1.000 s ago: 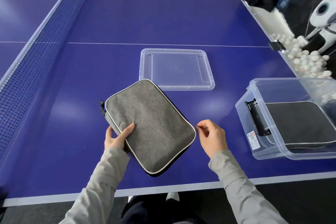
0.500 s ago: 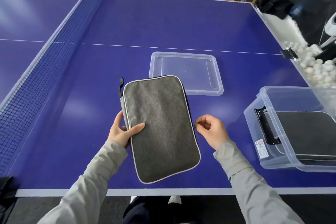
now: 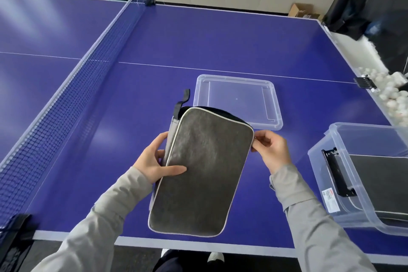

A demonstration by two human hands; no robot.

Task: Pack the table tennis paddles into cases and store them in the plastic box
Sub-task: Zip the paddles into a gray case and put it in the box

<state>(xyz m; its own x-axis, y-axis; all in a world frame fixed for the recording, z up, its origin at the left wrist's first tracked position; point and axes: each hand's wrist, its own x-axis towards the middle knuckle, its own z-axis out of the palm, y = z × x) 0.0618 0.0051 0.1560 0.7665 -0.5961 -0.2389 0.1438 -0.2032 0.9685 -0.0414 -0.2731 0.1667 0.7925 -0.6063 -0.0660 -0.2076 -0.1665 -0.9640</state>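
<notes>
A grey paddle case with a pale piped edge is held above the near part of the blue table tennis table, its long side pointing away from the person. The left hand grips the left edge of the case, with the thumb lying flat on the grey top and the fingers curled round the side. The right hand is at the upper right edge of the case, and its fingertips pinch something small there, maybe the zipper pull, but it is too small to tell. A dark strap stands out from the far left corner of the case. Just behind the case, a clear lid lies flat on the table. At the right, near the table edge, stands the clear plastic box, and another dark case lies inside it. The net runs along the left.
</notes>
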